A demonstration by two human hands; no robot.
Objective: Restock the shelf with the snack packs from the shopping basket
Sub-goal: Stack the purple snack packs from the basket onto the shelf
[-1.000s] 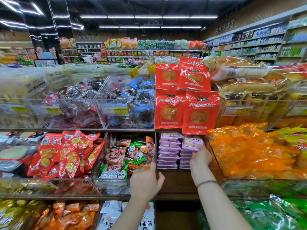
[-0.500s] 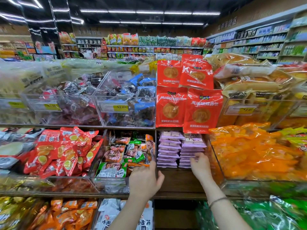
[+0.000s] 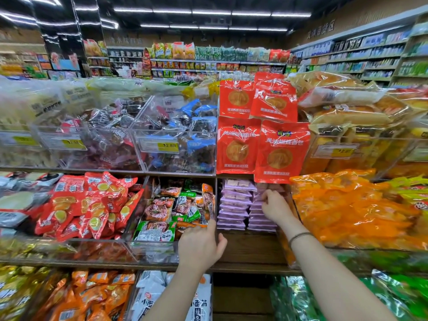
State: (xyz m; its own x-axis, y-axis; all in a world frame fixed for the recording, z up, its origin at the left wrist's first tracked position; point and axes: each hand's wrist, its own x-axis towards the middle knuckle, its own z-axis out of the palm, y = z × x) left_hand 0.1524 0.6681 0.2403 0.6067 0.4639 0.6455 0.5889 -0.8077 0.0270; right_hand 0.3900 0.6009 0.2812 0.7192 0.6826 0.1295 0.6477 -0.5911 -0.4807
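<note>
Though blurry, right hand seemingly clamped on purple packs; left hand at bin, grip unclear

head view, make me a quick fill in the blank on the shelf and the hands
1. The right hand has its fingers curled on the ____ snack packs.
2. Those packs lie in ____ stacks side by side.
3. The bags right of them are ____.
Missing words: purple; two; orange.

A yellow price tag on the clear bin reads 12.80. At three o'clock from it, red packs read 黄油蝴蝶面包.
</note>
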